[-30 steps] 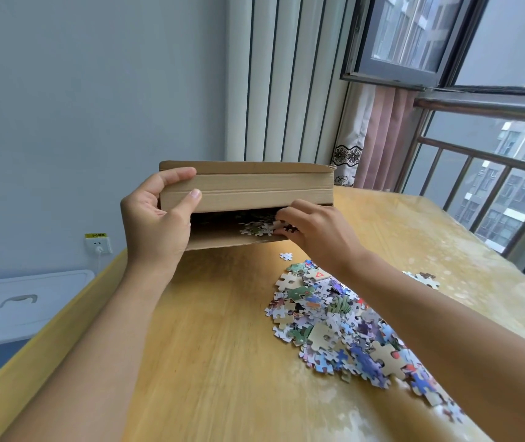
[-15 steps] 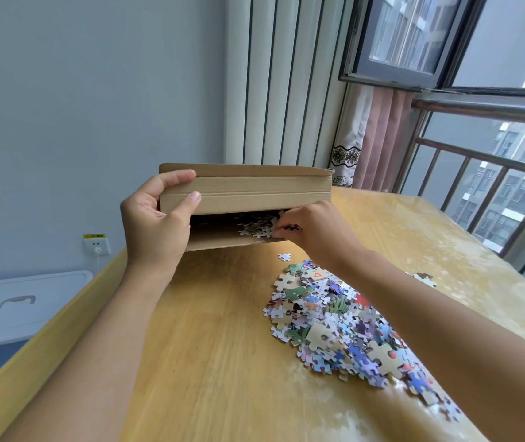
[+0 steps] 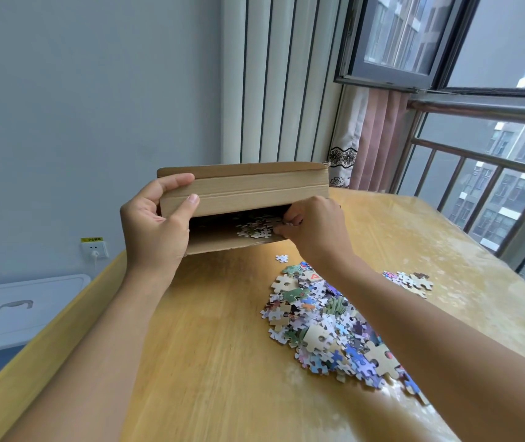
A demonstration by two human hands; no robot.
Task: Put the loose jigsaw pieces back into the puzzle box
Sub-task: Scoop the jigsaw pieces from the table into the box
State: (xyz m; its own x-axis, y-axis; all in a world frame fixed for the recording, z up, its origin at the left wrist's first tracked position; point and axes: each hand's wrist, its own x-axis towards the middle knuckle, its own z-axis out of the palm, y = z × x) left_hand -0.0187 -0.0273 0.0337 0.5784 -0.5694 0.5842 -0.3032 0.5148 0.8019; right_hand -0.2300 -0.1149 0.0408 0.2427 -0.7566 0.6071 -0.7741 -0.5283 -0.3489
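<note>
A brown cardboard puzzle box (image 3: 254, 193) stands at the far side of the wooden table (image 3: 216, 346), its opening facing me. My left hand (image 3: 156, 228) grips the box's left end, thumb on the raised front flap and fingers over the top. Several pieces in the box (image 3: 254, 230) lie on its floor. My right hand (image 3: 315, 229) is at the opening's right side, fingers curled, with small pieces pinched at the fingertips. A large pile of loose pieces (image 3: 324, 320) lies under my right forearm. One single piece (image 3: 281, 258) lies near the box.
A smaller cluster of pieces (image 3: 411, 280) lies to the right of my right arm. A window railing (image 3: 478, 161) borders the table's right side. A wall socket (image 3: 95, 248) and a white-lidded storage bin (image 3: 15, 311) sit to the left, below table level.
My right hand has pushed a little further into the box opening and its fingers have curled tighter. My left hand and the box have stayed in place.
</note>
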